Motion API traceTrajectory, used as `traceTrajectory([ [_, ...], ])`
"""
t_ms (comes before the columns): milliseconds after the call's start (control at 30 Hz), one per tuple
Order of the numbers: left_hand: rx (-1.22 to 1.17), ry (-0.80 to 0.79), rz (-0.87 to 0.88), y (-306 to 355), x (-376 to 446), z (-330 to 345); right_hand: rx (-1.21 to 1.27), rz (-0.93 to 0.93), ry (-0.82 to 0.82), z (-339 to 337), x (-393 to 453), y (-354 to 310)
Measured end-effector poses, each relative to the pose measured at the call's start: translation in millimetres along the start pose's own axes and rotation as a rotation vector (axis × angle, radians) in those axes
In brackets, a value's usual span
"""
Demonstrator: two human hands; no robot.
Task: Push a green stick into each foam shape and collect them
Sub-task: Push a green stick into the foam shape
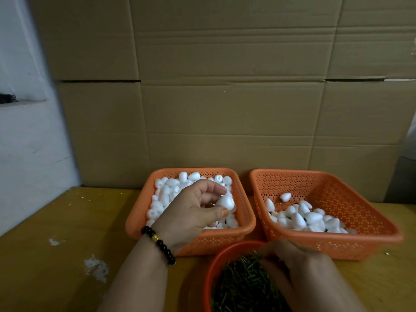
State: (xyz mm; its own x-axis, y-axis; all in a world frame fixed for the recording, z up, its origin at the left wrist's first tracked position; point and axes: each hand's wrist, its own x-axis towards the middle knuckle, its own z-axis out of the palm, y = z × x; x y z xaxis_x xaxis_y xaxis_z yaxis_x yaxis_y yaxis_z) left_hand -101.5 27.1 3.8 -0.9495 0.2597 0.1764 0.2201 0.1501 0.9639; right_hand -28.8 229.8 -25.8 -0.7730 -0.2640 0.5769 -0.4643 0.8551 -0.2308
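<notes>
left hand (191,212) over the left orange basket (139,212), fingers curled, thumb and fingertips pinched on one white foam shape (225,202). shape is matte white, rounded at one end and tapering toward the other, roughly egg- or drop-like; it sits just above the heap of loose foam shapes (164,194) filling that basket. dark beaded bracelet (158,246) with one gold bead on the left wrist.

right hand (297,264) low over the red bowl (213,262), fingertips drawn together at the far rim above the green sticks (243,287); cannot tell whether a stick is actually held, area is blurred. sticks are thin, short, dark green, piled thick in the bowl.

right orange basket (326,190) just beside the left one, perforated walls, partly filled: a smaller pile of white foam shapes (306,218) toward its near side.

all containers on a yellow table (56,221); white crumbs and smears on its left part. cardboard wall (225,86) behind.
</notes>
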Motion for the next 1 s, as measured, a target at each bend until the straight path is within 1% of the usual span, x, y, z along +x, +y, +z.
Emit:
traceTrajectory([
  [33, -0.023, -0.026, -0.001, 1.9, -1.1, 0.7, 0.067, 0.008, 0.018, 0.9, -0.6, 2.7],
  [100, -0.025, -0.077, 0.007, 4.7, -3.5, 1.9, 0.169, 0.0, -0.003, 1.8, -0.7, 6.2],
  [200, -0.007, -0.126, 0.032, 7.8, -5.9, 4.3, 0.174, -0.048, -0.018, -2.7, 3.8, 7.5],
  [300, -0.002, -0.154, 0.043, 9.6, -7.6, 7.4, 0.342, 0.063, -0.082, -11.5, 10.6, 11.1],
  [367, 0.006, -0.17, 0.046, 9.8, -8.3, 9.6, 0.418, 0.102, -0.102, -13.4, 16.7, 12.3],
  [467, 0.0, -0.178, 0.036, 10.9, -9.1, 12.3, 0.528, 0.129, -0.057, -17.3, 31.2, 13.6],
  [567, -0.021, -0.172, 0.025, 11.5, -9.4, 14.2, 0.74, 0.186, 0.002, -19.4, 43.1, 13.7],
  [667, -0.045, -0.169, 0.021, 10.3, -9.2, 15.3, 0.943, 0.25, -0.016, -15.7, 47.8, 14.9],
  [767, -0.07, -0.183, 0.033, 8.7, -9.4, 15.5, 1.072, 0.326, -0.018, -8.6, 45.2, 16.5],
  [867, -0.078, -0.197, 0.042, 7.7, -9.8, 14.9, 1.13, 0.373, -0.027, -4.5, 41.5, 18.6],
  [933, -0.071, -0.2, 0.044, 7.9, -10.3, 14.6, 1.111, 0.372, -0.036, -4.4, 39.4, 21.2],
  [1000, -0.064, -0.196, 0.051, 9.3, -11.3, 14.4, 1.035, 0.346, -0.024, -8.2, 38.4, 22.7],
])
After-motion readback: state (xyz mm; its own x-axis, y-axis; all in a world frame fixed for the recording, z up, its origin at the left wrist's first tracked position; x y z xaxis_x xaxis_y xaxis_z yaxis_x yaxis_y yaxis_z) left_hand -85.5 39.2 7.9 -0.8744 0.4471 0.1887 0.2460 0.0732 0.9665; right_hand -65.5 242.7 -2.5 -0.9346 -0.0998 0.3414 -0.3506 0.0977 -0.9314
